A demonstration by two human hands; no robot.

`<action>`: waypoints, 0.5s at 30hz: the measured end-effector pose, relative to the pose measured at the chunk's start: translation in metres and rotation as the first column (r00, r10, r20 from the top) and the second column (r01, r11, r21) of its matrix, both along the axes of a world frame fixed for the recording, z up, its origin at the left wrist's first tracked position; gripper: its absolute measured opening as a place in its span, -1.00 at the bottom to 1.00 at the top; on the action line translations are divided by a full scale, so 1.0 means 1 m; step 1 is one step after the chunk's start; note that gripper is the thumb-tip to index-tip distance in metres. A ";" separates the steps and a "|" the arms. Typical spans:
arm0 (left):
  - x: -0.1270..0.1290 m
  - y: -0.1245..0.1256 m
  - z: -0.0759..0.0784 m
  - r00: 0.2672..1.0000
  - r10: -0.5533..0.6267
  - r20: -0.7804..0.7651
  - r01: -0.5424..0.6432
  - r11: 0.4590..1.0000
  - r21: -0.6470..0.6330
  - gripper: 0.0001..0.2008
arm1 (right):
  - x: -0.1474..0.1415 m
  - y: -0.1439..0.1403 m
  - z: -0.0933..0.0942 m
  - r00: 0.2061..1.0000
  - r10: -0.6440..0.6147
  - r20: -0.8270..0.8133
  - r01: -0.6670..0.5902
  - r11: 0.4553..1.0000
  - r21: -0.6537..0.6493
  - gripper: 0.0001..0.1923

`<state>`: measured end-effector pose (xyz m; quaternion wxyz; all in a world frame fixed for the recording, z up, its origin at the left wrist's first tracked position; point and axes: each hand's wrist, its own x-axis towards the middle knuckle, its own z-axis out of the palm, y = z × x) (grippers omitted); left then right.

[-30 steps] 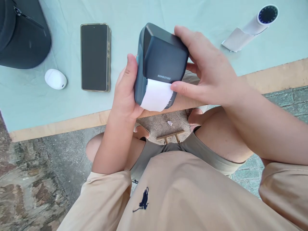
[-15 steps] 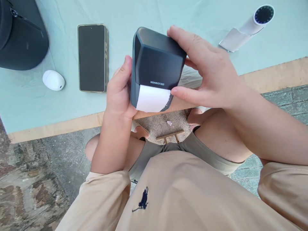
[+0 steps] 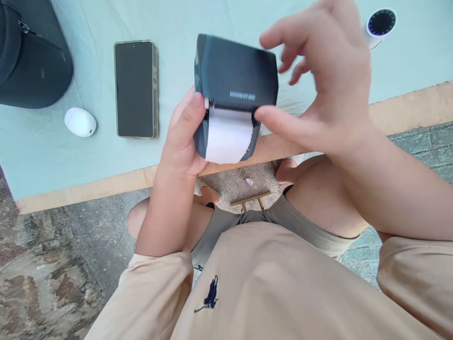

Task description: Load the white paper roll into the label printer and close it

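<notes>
My left hand [image 3: 184, 137] grips the printer [image 3: 235, 75] from its left side, thumb pressed at the lid seam, fingers wrapped behind. It carries the whole weight, so the printer hangs clear above the counter [image 3: 88, 182] edge, tilted toward me so I can see the paper slot.

White paper [image 3: 226, 134] sticks out below the lid toward me; its right corner looks torn or ragged.

My right hand [image 3: 325, 80] is open, fingers spread and lifted off the printer's right side. Only the thumb [image 3: 279, 120] reaches in, tip just beside the paper's right edge. I can't tell if it touches. It holds nothing.

Lid looks slightly raised at the seam, roller end visible just by my left thumb. Can't say for sure it's unlatched.

Relative to the printer, on the green cloth: phone [image 3: 135, 89] to the left, face up; white earbud case [image 3: 80, 122] further left; dark bag [image 3: 31, 52] at far left; white handheld fan [image 3: 380, 24] to the right, partly behind my right hand. All well apart from the printer.
</notes>
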<state>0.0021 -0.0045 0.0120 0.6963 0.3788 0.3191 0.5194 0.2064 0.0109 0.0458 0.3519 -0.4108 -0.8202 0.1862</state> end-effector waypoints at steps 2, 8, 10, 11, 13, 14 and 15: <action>-0.001 0.000 -0.005 1.000 0.012 0.008 -0.012 1.000 -0.006 -0.69 | -0.004 -0.002 0.004 0.988 -0.117 -0.105 0.111 0.992 -0.056 -0.53; 0.002 -0.002 -0.006 0.999 0.043 -0.029 -0.045 0.996 -0.074 -0.65 | -0.020 -0.001 0.011 0.877 -0.260 -0.405 0.185 0.959 -0.216 -0.50; 0.004 -0.003 -0.005 0.999 0.044 -0.009 -0.044 0.997 -0.057 -0.64 | -0.021 0.000 0.011 0.886 -0.217 -0.411 0.148 0.970 -0.193 -0.56; 0.004 -0.004 -0.005 0.999 0.038 0.007 -0.038 0.998 -0.049 -0.66 | -0.021 0.000 0.010 0.911 -0.184 -0.368 0.129 0.977 -0.171 -0.63; 0.004 -0.004 -0.005 0.999 0.015 0.032 -0.014 0.999 -0.033 -0.66 | -0.020 0.002 0.009 0.978 -0.118 -0.171 0.094 0.986 -0.141 -0.74; 0.004 -0.004 -0.005 0.999 0.003 0.031 -0.002 1.000 -0.029 -0.65 | -0.021 0.003 0.008 0.995 -0.094 -0.046 0.087 0.987 -0.136 -0.76; 0.003 -0.004 -0.006 1.000 0.003 0.022 -0.002 1.000 -0.028 -0.64 | -0.022 0.004 0.008 0.994 -0.082 0.075 0.092 0.986 -0.139 -0.75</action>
